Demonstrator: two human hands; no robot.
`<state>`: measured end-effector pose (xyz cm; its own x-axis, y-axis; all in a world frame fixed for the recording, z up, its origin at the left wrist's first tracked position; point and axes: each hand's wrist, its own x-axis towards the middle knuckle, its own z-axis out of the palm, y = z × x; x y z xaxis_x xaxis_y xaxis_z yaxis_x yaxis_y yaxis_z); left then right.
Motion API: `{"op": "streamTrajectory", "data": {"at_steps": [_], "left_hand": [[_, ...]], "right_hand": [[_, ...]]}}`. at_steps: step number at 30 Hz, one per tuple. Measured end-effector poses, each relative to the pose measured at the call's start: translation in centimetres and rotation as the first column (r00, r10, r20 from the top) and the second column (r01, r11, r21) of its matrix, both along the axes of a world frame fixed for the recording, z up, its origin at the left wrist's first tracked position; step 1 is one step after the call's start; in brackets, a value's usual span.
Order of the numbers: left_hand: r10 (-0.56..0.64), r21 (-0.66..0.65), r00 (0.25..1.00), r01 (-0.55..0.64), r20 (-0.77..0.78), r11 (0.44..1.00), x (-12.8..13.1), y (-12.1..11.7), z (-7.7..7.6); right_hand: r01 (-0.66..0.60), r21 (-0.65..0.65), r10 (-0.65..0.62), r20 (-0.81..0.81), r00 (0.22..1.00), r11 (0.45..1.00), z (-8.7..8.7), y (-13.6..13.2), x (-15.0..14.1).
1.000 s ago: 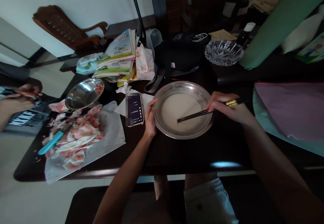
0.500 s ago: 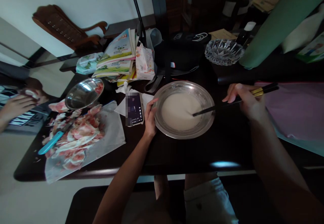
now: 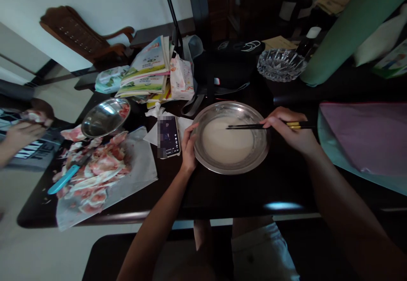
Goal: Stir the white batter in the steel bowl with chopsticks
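Note:
A wide metal bowl (image 3: 231,170) stands on the dark table in front of me, with a pale, milky liquid (image 3: 227,147) in it. My left hand (image 3: 189,149) grips the bowl's left rim, its fingers against the side. In my right hand (image 3: 288,127) is a pair of black chopsticks (image 3: 246,126) with gold bands, held in closed fingers. They reach over the bowl's right rim, and their tips are at the liquid toward its far side. A phone (image 3: 169,136) with a lit screen lies beside my left hand, on white paper.
Raw meat pieces (image 3: 101,166) and a blue-handled knife (image 3: 65,179) lie on a plastic sheet to the left, near a second metal bowl (image 3: 106,118). Another person's hand (image 3: 25,134) holds something there. Books (image 3: 144,69), a glass dish (image 3: 281,65) and a purple folder (image 3: 369,139) surround the workspace.
My right hand has moved left and slightly up. The chopstick tips have shifted from the liquid's right side toward its far middle. The other person's hand has moved slightly.

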<state>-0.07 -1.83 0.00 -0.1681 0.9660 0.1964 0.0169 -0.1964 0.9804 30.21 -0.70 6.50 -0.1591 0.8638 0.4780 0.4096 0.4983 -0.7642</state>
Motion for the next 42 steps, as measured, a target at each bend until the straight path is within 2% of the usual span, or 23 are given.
{"op": "streamTrajectory", "data": {"at_steps": [4, 6, 9, 13, 17, 19, 22, 26, 28, 31, 35, 38, 40, 42], "left_hand": [[-0.007, -0.014, 1.000, 0.007, 0.022, 1.000, 0.0, 0.0, 0.0], [-0.005, -0.012, 1.000, 0.005, 0.011, 1.000, -0.1, 0.0, 0.0], [0.003, 0.004, 1.000, -0.003, -0.021, 1.000, -0.1, 0.0, -0.1], [0.010, -0.010, 1.000, -0.010, 0.001, 1.000, -0.2, 0.1, -0.4], [0.002, -0.009, 1.000, -0.002, 0.010, 1.000, -0.2, 0.2, -0.6], [0.000, -0.002, 1.000, 0.000, 0.013, 1.000, -0.2, 0.2, -0.7], [-0.009, -0.005, 1.000, 0.009, 0.021, 1.000, -0.2, 0.1, -0.5], [-0.020, 0.003, 1.000, 0.020, 0.007, 1.000, -0.2, 0.0, -0.2], [-0.016, -0.004, 1.000, 0.016, 0.010, 1.000, -0.2, 0.0, -0.2], [-0.008, -0.018, 1.000, 0.008, 0.018, 1.000, -0.2, 0.1, -0.3], [-0.005, -0.016, 1.000, 0.005, 0.024, 1.000, -0.3, 0.1, -0.5], [-0.014, -0.025, 0.999, 0.015, 0.035, 1.000, -0.2, 0.1, -0.5], [-0.007, -0.020, 0.999, 0.008, 0.038, 1.000, -0.1, 0.1, -0.5], [-0.004, -0.013, 0.999, 0.005, 0.035, 1.000, -0.1, 0.1, -0.4]], "right_hand": [[0.096, -0.024, -0.098, -0.153, 0.983, 0.995, 0.4, -0.1, 1.6], [0.061, -0.053, -0.072, -0.241, 0.968, 0.997, 0.5, -0.2, 2.2], [-0.068, -0.107, 0.034, -0.291, 0.956, 0.992, 0.6, -0.4, 2.3], [-0.213, -0.162, 0.187, -0.162, 0.969, 0.964, 0.8, -0.6, 0.9], [-0.261, -0.095, 0.265, 0.031, 0.964, 0.961, 0.4, -0.4, -0.7], [-0.217, -0.047, 0.220, 0.081, 0.972, 0.975, 0.2, -0.3, -0.9], [-0.081, 0.007, 0.080, 0.092, 0.993, 0.997, 0.1, -0.1, -0.4], [0.076, -0.003, -0.076, -0.071, 0.995, 0.997, 0.4, -0.1, 1.3], [0.089, -0.043, -0.095, -0.188, 0.978, 0.995, 0.6, -0.1, 2.0], [-0.005, -0.087, -0.020, -0.282, 0.959, 0.996, 0.7, -0.3, 2.4], [-0.203, -0.122, 0.182, -0.167, 0.969, 0.972, 0.8, -0.5, 1.3], [-0.284, -0.086, 0.283, -0.024, 0.959, 0.955, 0.5, -0.5, -0.1], [-0.285, -0.058, 0.288, 0.039, 0.957, 0.957, 0.1, -0.3, -0.8], [-0.235, -0.033, 0.237, 0.074, 0.969, 0.971, -0.1, -0.1, -1.0]]}}
